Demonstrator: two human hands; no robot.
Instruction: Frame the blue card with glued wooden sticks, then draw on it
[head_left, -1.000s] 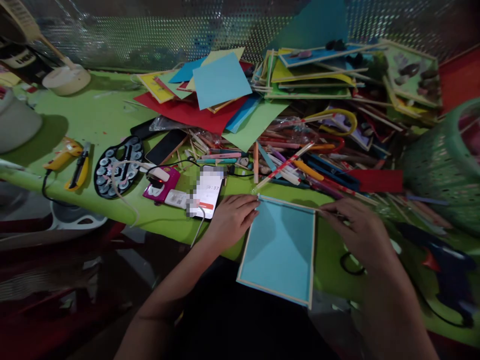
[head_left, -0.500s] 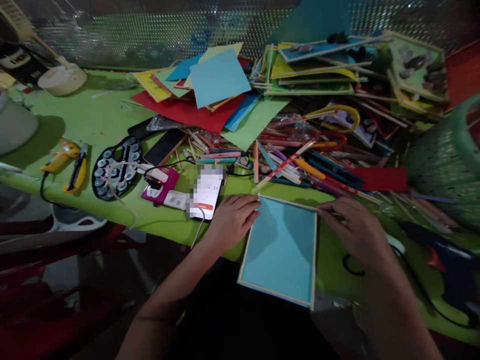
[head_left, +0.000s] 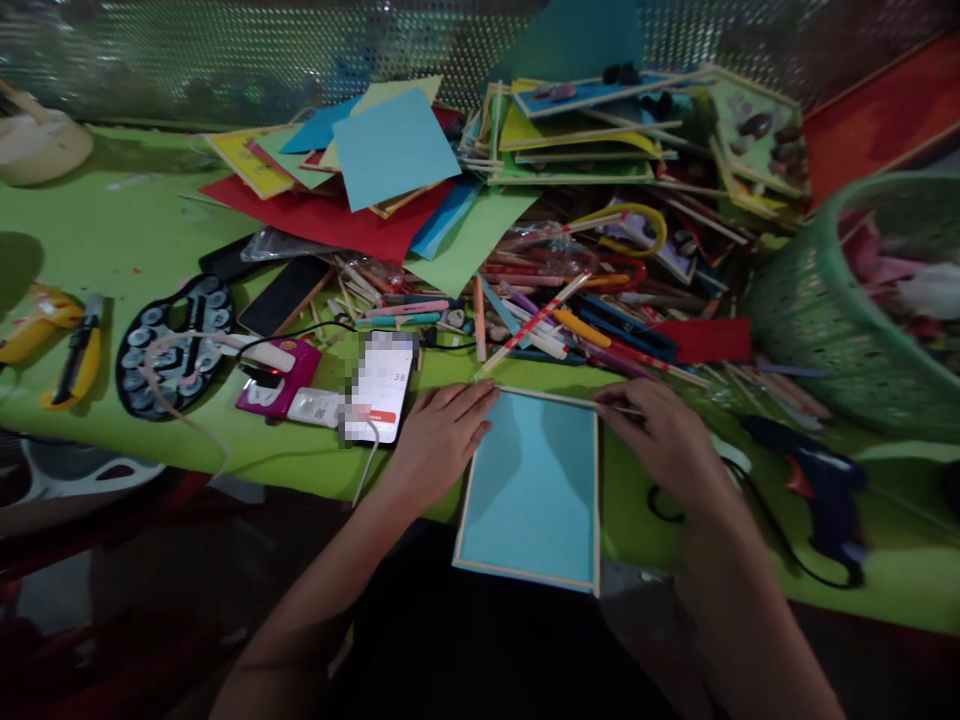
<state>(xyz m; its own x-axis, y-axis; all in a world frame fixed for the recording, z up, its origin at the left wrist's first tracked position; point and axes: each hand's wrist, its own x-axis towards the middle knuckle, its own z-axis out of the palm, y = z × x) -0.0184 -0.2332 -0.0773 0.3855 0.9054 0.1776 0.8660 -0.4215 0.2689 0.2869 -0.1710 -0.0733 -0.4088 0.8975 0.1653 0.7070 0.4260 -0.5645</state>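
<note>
A light blue card (head_left: pixel 532 485) edged with thin wooden sticks lies at the front edge of the green table (head_left: pixel 150 240), half hanging over it. My left hand (head_left: pixel 439 435) rests on the card's upper left corner with its fingers laid flat. My right hand (head_left: pixel 660 440) sits at the upper right corner, its fingers pinched on a thin wooden stick (head_left: pixel 626 409).
A phone (head_left: pixel 379 385), a pink device (head_left: pixel 274 375) and a black paint palette (head_left: pixel 176 340) lie left of the card. Coloured paper sheets (head_left: pixel 390 150), sticks and pencils (head_left: pixel 555 320) pile up behind. A green basket (head_left: pixel 840 310) and a dark glue gun (head_left: pixel 821 490) are on the right.
The camera has swung to the right, so everything sits further left in view. Both hands keep their places at the card's upper corners.
</note>
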